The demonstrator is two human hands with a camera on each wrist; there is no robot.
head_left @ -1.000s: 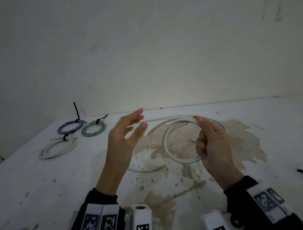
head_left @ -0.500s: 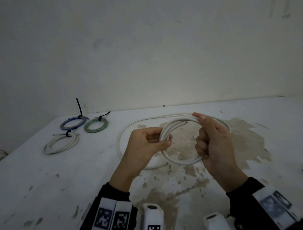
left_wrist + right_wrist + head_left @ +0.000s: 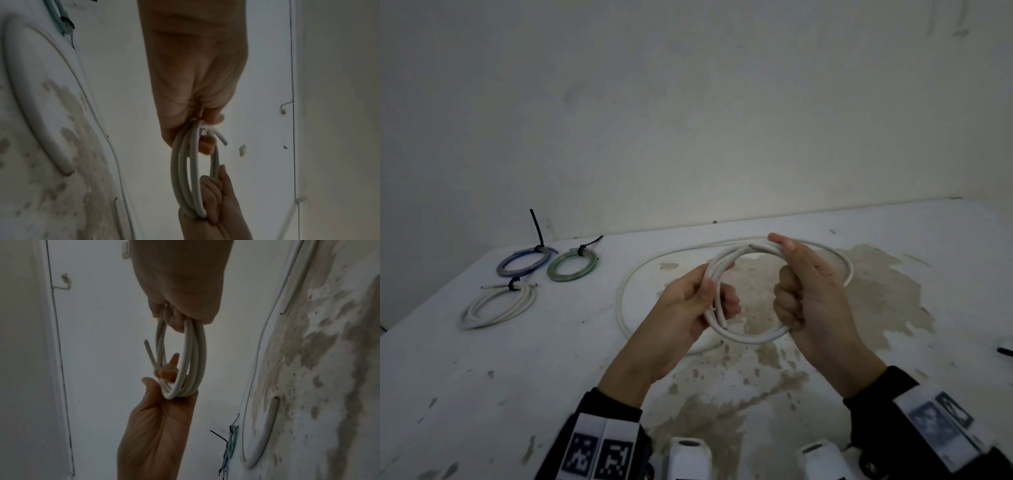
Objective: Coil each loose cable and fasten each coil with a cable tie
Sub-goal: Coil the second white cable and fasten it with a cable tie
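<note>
A white cable coil of several turns hangs in the air between both hands above the table. My left hand grips its left side, thumb over the strands. My right hand grips the right side, fingers curled through the ring. One cut end sticks out loose. In the left wrist view the coil runs from my left hand to the right hand. A second loose white cable lies in a wide loop on the table behind.
Three tied coils lie at the far left: blue, green, white, each with a black tie. The stained white table meets a wall behind. A black item shows at the right edge.
My left hand, open and apart from the coil a second ago, moved right and took hold of the coil's left side. The right hand kept its grip.
</note>
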